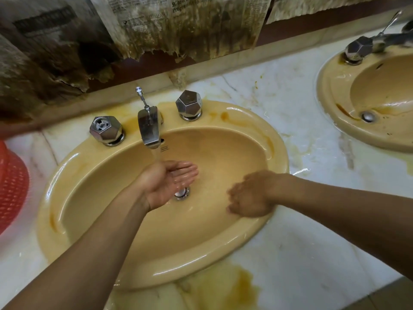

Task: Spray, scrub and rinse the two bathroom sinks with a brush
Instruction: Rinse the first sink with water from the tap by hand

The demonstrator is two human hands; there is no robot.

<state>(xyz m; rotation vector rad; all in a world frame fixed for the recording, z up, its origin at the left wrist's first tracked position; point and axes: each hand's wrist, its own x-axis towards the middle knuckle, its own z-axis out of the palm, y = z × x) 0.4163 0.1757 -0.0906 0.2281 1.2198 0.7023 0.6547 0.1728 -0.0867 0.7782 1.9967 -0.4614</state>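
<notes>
near sink (223,253) judged at rinse: water (159,154) caught in left hand (169,183), fingers together; right hand (248,195) blurred, loosely curled, empty. far sink (330,104) seen stained.

My right hand (248,195), at the lower right of the near sink (45,220), was smeared by blur, so I could not tell how its fingers lay. My left hand (167,184) covered the left part of the drain (184,193) in the middle of the frame. The second sink (333,90) was cut off by the right edge, and its tap (388,38) ran out at the upper right corner. A red basket (11,186) showed only in part at the left edge. The newspaper (178,25) was cropped along the top and most of its print was too small to read, as was the mark (164,149) under the spout (148,126).
</notes>
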